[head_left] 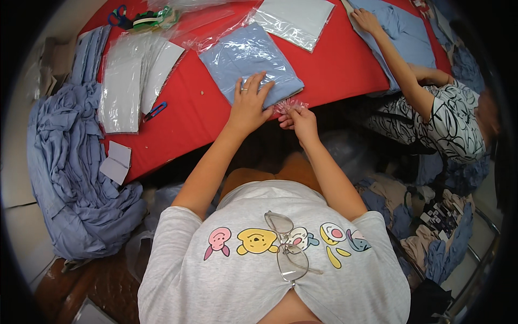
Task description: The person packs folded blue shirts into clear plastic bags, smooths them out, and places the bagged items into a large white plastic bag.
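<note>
A folded light-blue garment (245, 59) lies on the red table (334, 70), partly inside a clear plastic bag (218, 36). My left hand (249, 101) rests flat on the garment's near edge, fingers spread, a ring on one finger. My right hand (299, 120) pinches the crumpled clear edge of the bag (288, 104) at the garment's near right corner, by the table's edge.
A stack of empty clear bags (129, 75) and a blue clip (155, 110) lie to the left. Scissors (118, 16) sit at the far left corner. Blue fabric (65, 162) is heaped left. Another person (448, 116) handles blue cloth (404, 32) at right. A bagged grey item (297, 19) lies beyond.
</note>
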A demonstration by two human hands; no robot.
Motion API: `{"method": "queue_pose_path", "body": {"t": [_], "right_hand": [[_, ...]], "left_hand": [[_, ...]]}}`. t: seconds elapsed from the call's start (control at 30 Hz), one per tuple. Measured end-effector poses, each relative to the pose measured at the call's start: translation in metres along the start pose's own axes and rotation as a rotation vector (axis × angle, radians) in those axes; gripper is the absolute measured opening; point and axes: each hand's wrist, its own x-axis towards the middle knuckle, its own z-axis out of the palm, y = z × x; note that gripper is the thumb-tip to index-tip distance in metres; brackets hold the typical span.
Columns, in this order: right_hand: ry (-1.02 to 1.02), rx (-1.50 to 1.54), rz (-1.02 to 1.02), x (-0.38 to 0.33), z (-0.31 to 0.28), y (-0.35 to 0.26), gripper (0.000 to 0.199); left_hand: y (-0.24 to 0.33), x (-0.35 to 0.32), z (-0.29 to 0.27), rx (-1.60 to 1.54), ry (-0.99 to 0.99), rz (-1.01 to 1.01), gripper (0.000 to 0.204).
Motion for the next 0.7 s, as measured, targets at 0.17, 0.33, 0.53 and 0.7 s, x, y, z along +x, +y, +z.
{"method": "queue_pose_path", "body": {"t": [0.17, 0.33, 0.53, 0.7], "right_hand": [[-0.088, -0.027, 0.041, -0.011, -0.015, 0.022, 0.025], [-0.060, 0.006, 0.033, -0.017, -0.018, 0.018, 0.025], [-0.094, -0.010, -0.028, -0.022, -0.028, 0.021, 0.024], [-0.111, -0.011, -0.046, -0.022, -0.035, 0.031, 0.025]], "left_hand": [[-0.003, 0.015, -0.006, 0.003, -0.012, 0.033, 0.089], [0.020, 0.025, -0.008, 0.042, -0.143, 0.046, 0.103], [0.032, 0.024, -0.013, 0.156, -0.249, 0.085, 0.098], [0.010, 0.027, -0.019, 0.013, -0.129, 0.059, 0.075]]}}
